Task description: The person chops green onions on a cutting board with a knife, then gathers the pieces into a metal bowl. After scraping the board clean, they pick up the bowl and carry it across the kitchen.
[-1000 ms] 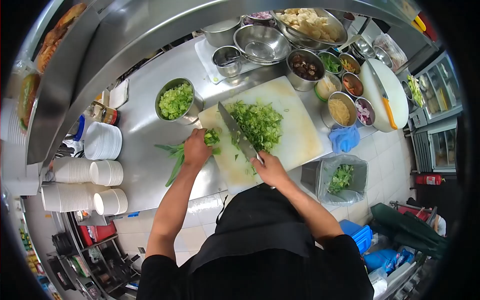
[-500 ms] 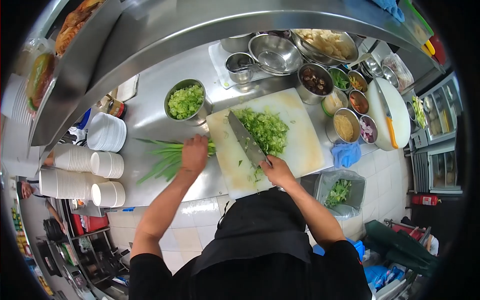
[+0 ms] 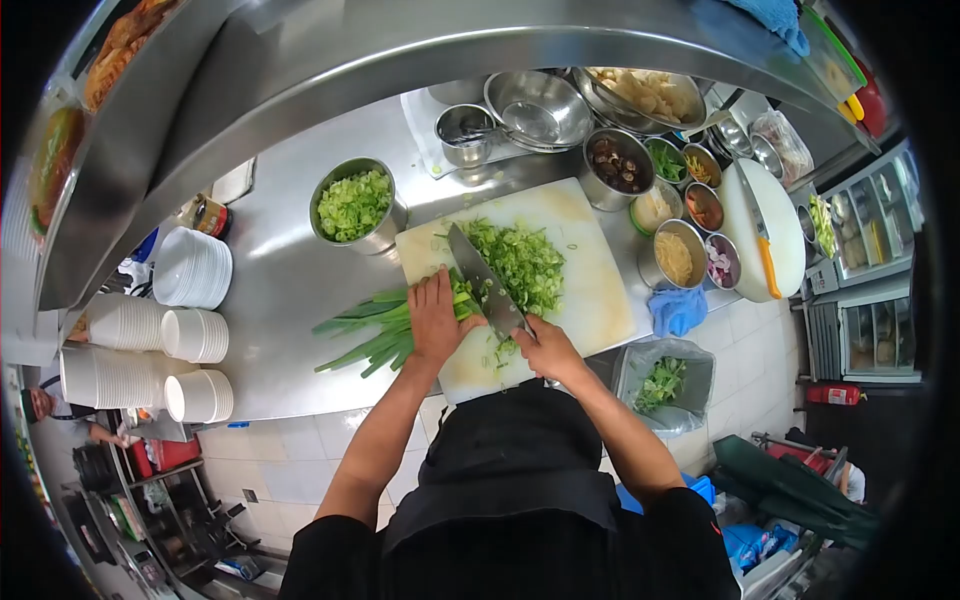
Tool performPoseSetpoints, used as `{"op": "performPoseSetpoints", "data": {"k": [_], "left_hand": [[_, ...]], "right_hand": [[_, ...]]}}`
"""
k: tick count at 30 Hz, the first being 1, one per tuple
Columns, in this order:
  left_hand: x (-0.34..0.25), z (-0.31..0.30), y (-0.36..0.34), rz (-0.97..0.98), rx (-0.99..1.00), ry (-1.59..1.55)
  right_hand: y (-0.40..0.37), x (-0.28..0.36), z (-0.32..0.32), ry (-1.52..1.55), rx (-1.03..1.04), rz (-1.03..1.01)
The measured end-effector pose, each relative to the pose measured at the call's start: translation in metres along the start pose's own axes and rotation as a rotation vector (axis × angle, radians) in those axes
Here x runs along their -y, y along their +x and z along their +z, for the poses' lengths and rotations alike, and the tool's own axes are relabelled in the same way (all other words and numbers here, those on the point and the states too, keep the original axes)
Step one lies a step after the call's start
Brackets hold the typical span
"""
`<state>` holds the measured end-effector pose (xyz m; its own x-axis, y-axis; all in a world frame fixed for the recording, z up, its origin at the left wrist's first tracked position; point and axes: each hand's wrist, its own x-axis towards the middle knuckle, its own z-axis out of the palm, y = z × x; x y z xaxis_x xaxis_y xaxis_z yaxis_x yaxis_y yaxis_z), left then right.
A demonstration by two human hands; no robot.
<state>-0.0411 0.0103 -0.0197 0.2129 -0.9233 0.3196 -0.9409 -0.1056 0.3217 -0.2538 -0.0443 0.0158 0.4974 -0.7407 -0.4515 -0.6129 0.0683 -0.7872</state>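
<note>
Nearest, the knife (image 3: 487, 282) is held by the R hand (image 3: 548, 352), fingers wrapped shut round the handle; the blade is slanted over the cutting board (image 3: 600, 290). Just L of it, the L hand (image 3: 435, 315) is laid over the green stalks (image 3: 375, 340), fingers extended, thumb spread twd the blade; no closed grip is seen, & pressure can't be told.

Since approx. ½ sec ago, the L hand has been shifted R, onto the board's L edge, & the stalk ends have been brought up beside the blade; leaves trail L on the worktop (image 3: 270, 300). Stalks are thus judged w/in the knife's reach.

Beyond the blade, chopped greens (image 3: 520, 262) are heaped; farther L, more are held in a steel pot (image 3: 388, 232).
</note>
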Motion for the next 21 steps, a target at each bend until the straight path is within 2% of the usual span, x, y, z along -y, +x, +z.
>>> {"op": "performPoseSetpoints", "data": {"k": [1, 5, 7, 11, 13, 17, 19, 21], "left_hand": [[0.001, -0.001, 0.0, 0.045, -0.044, 0.013], [0.014, 0.014, -0.003, 0.027, -0.13, -0.128], [0.013, 0.018, -0.003, -0.104, -0.212, -0.359], [0.019, 0.028, -0.007, -0.056, -0.304, -0.309], [0.021, 0.03, -0.003, 0.02, -0.354, -0.27], [0.021, 0.015, 0.003, -0.042, -0.308, -0.349], [0.023, -0.007, 0.014, 0.154, -0.148, -0.166], [0.03, -0.005, 0.02, 0.184, -0.122, -0.165]], "right_hand": [[0.001, 0.0, 0.002, -0.01, -0.009, -0.014], [0.002, 0.008, 0.008, -0.186, -0.056, -0.116], [0.007, 0.016, 0.011, -0.304, -0.033, -0.227], [0.005, 0.032, 0.026, -0.403, -0.062, -0.211], [0.003, 0.034, 0.03, -0.445, -0.144, -0.169], [0.004, 0.032, 0.034, -0.412, -0.164, -0.191], [0.007, 0.035, 0.035, -0.429, -0.149, -0.152], [0.007, 0.037, 0.033, -0.426, -0.137, -0.153]]}}
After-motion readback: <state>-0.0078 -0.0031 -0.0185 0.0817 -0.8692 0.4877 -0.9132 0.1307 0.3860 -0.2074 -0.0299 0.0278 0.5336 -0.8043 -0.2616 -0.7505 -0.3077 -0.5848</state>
